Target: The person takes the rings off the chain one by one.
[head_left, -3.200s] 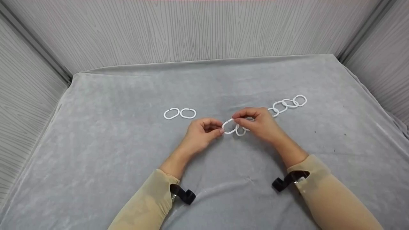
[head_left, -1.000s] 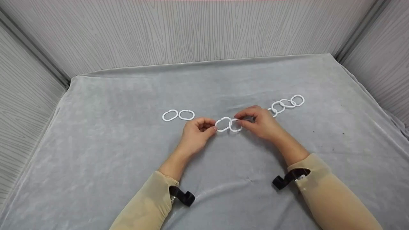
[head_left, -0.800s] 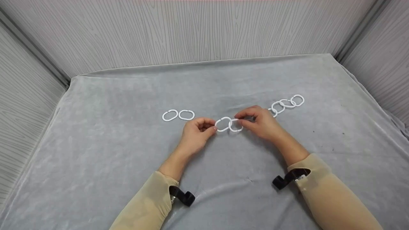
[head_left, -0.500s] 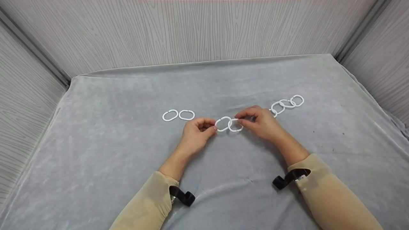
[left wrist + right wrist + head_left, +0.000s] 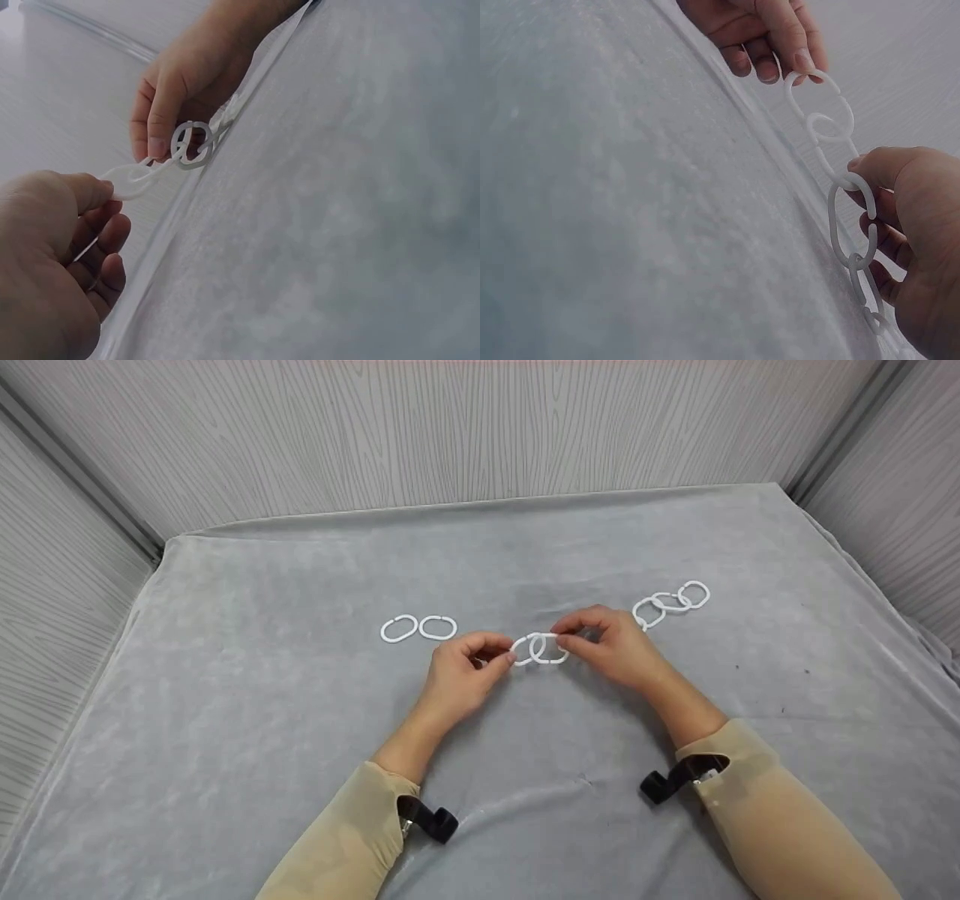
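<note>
In the head view my left hand (image 5: 459,679) pinches the left end of a white oval chain link (image 5: 851,118) between thumb and forefinger. Threaded through it is a second white link (image 5: 819,156), which my right hand (image 5: 611,649) pinches with thumb and fingertips. The right wrist view shows a third link (image 5: 833,217), with a split in its side, hanging from the second beside the right fingers. More joined links trail below it. Past the right hand, the chain's far end (image 5: 706,594) lies on the cloth; the right hand hides its middle from the head view.
Two loose white links, one outer (image 5: 391,641) and one inner (image 5: 437,638), lie side by side left of the hands. Grey cloth (image 5: 300,720) covers the table. Light wood-grain panels (image 5: 480,435) stand behind and at both sides.
Over the last half second my left hand has shifted slightly right, so the two held links overlap more. Earlier the right hand moved its grip onto the second link.
</note>
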The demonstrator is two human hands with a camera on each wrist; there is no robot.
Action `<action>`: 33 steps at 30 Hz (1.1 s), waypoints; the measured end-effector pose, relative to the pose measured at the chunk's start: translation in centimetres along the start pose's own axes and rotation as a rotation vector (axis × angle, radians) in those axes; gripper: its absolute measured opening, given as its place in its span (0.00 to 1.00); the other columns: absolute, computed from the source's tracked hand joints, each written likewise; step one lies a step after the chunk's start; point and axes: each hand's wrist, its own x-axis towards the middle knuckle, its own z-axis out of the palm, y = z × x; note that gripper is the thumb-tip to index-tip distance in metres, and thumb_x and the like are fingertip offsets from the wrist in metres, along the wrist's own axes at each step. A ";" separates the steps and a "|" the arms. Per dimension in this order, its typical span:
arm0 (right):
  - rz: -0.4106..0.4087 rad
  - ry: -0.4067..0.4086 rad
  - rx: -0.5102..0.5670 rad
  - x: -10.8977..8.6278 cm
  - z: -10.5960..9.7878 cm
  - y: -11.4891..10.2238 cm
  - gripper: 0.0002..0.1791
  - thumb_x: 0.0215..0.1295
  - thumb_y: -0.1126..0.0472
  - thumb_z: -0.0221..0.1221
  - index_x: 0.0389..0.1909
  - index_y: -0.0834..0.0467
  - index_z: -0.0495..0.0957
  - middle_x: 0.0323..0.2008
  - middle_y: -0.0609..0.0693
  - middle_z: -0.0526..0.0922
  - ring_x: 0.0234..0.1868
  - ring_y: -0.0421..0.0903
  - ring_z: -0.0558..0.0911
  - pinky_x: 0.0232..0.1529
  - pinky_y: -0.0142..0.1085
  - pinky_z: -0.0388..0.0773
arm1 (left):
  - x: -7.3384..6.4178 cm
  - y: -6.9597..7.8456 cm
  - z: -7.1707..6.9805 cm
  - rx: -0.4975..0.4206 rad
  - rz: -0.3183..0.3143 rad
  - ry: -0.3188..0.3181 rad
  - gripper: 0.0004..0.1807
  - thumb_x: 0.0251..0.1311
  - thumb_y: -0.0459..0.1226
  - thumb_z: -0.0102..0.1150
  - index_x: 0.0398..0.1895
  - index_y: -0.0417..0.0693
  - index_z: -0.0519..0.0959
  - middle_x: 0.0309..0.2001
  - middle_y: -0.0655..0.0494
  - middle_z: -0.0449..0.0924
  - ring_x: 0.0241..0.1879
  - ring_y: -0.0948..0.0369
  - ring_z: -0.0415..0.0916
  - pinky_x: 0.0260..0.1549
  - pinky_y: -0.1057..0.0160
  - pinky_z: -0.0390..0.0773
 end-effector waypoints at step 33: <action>-0.008 -0.002 0.056 0.1 -0.2 -0.7 0.06 0.66 0.67 0.72 0.43 0.60 0.91 0.40 0.49 0.91 0.46 0.43 0.85 0.54 0.41 0.77 | -0.3 0.6 0.0 0.120 0.135 -0.080 0.09 0.63 0.31 0.74 0.46 0.42 0.90 0.33 0.59 0.87 0.32 0.64 0.79 0.32 0.66 0.75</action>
